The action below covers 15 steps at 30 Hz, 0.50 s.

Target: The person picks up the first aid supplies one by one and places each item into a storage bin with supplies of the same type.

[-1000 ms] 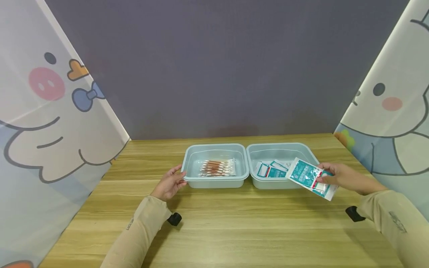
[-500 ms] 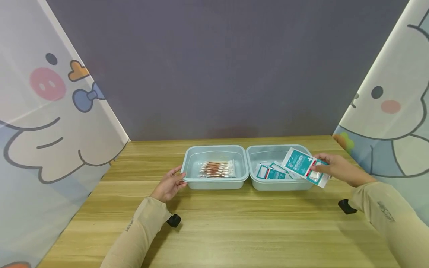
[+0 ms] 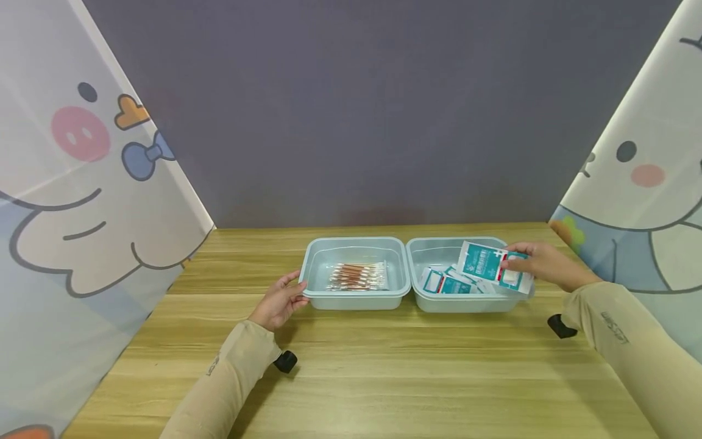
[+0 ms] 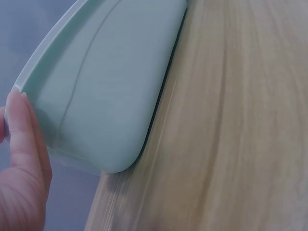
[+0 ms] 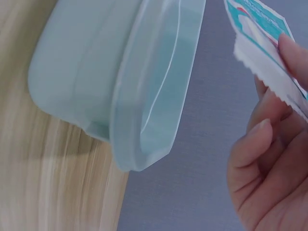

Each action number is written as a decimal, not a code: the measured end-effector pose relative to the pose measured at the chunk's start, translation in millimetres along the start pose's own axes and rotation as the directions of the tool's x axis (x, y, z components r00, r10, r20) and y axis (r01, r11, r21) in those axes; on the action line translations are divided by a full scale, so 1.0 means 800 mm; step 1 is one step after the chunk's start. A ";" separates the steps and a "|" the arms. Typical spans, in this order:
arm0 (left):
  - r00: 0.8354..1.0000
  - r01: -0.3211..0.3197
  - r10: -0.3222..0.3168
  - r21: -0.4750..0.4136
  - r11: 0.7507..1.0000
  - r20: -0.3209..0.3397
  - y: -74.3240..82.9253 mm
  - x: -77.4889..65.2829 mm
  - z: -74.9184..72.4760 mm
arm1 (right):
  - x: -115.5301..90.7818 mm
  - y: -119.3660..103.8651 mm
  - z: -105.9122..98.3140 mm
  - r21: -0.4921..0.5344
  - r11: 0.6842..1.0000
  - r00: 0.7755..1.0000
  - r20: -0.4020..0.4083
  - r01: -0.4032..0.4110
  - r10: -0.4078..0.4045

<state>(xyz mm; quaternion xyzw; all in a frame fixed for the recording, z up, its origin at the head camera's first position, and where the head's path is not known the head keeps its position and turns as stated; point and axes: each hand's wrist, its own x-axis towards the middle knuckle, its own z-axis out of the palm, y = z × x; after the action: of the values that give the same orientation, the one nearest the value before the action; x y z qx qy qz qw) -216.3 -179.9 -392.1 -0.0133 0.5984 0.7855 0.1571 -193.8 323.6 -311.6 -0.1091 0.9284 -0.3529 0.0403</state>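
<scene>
My right hand pinches a teal-and-white dressing packet between thumb and fingers. It holds the packet over the right side of the right plastic bin; in the right wrist view the packet is apart from the rim. Several similar teal packets lie inside that bin. My left hand grips the left front corner of the left plastic bin. In the left wrist view, straight fingers touch the bin's outer wall below the rim. Wrapped cotton swabs with brown sticks lie inside it.
The two pale blue bins stand side by side on a wooden table. A dark grey panel rises behind the table. Printed cartoon panels flank it on the left and right.
My right hand has moved left with the dressing packet, bringing it further over the right bin and turning it flatter. The left hand stays on the left bin.
</scene>
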 end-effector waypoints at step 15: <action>1.000 -0.004 0.004 0.008 1.000 -0.014 0.001 -0.002 0.005 | 0.042 -0.014 -0.006 -0.003 0.999 0.994 0.103 -0.039 0.039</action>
<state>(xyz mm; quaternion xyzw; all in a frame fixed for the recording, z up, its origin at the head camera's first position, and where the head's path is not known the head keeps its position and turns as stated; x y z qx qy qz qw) -214.6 -176.7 -390.3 -0.0171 0.6026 0.7834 0.1512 -225.5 311.1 -300.7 -0.1088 0.9271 -0.3457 0.0950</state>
